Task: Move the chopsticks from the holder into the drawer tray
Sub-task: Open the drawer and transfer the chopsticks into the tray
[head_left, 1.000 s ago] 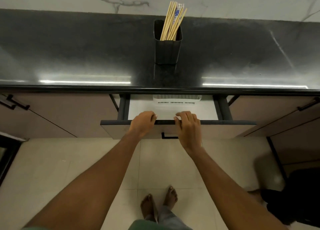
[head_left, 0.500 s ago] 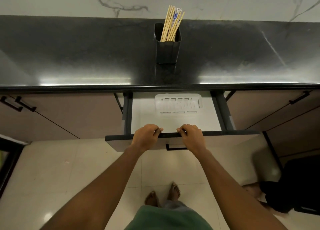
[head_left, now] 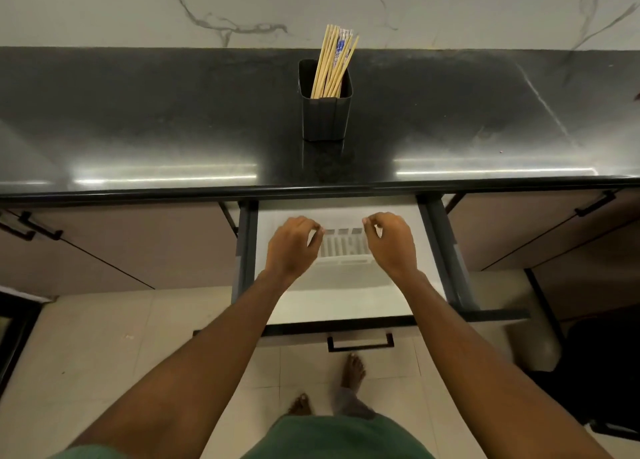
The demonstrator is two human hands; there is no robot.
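Several wooden chopsticks (head_left: 331,65) stand in a dark square holder (head_left: 325,119) on the black countertop (head_left: 138,119), near the wall. Below the counter's front edge the drawer (head_left: 441,250) is pulled far out. A white slotted tray (head_left: 343,250) lies on its pale bottom. My left hand (head_left: 294,245) hovers over the tray's left end and my right hand (head_left: 389,244) over its right end. Both hands have loosely curled fingers and hold nothing. The hands hide the tray's two ends.
The drawer front with its black handle (head_left: 360,344) juts out over the tiled floor, just ahead of my bare feet (head_left: 351,372). Closed cabinet fronts with black handles (head_left: 594,204) flank the drawer. A dark object (head_left: 602,372) stands on the floor at right.
The drawer has slid out much further, exposing the whole tray. Both hands have let go of the drawer's front edge and moved forward over the tray.
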